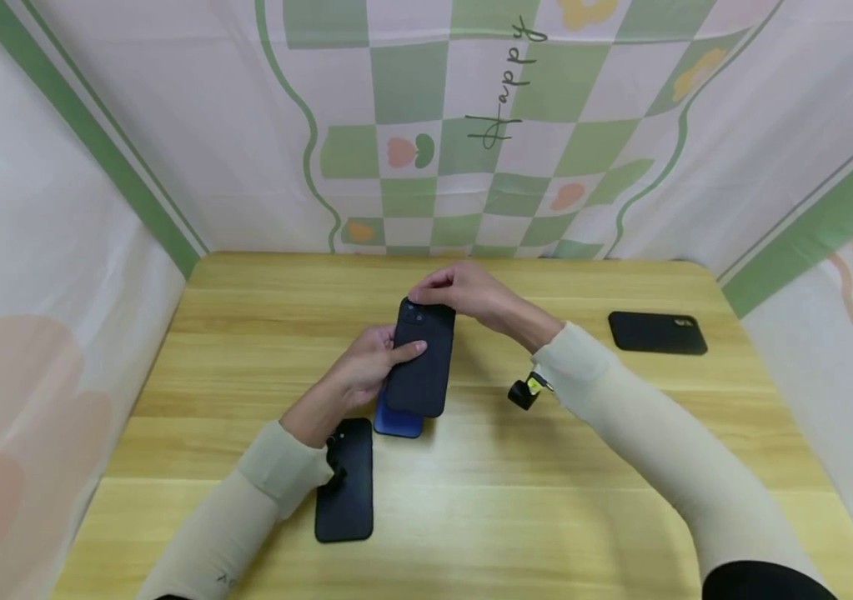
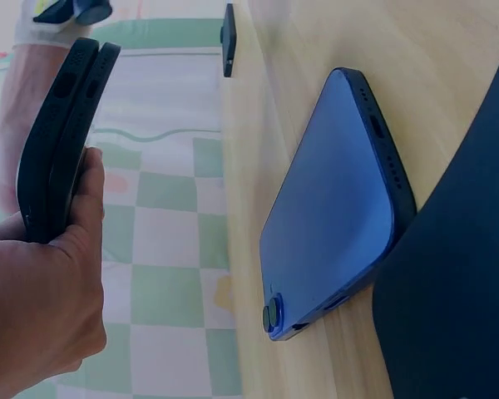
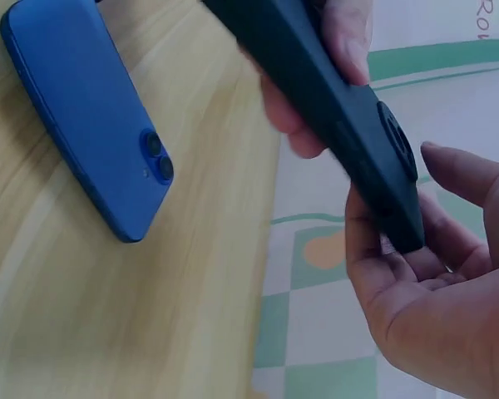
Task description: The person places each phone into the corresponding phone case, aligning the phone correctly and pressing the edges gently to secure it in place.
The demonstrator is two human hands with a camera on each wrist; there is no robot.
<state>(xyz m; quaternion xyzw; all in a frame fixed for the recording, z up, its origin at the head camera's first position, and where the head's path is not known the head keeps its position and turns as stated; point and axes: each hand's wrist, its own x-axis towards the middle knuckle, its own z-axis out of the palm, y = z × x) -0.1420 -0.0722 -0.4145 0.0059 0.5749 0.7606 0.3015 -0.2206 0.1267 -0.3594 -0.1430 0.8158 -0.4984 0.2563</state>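
Observation:
My left hand (image 1: 366,362) grips a black cased phone (image 1: 418,358), thumb across its back and fingers beneath, camera end away from me. In the left wrist view it shows as two dark layers side by side, each with a port opening at the end. At the camera end is my right hand (image 1: 471,292); in the right wrist view its fingers curl under that end, the thumb lifted off near the camera ring. Lower down lies a blue phone (image 2: 333,199) on the table, back up, partly hidden by the held phone in the head view.
Beside my left wrist a second black phone or case (image 1: 345,500) lies on the wooden table (image 1: 531,500), partly covered by the sleeve. Another black case (image 1: 657,333) rests at the far right. A small black camera (image 1: 524,393) sits at my right cuff. Patterned fabric (image 1: 403,92) hangs behind.

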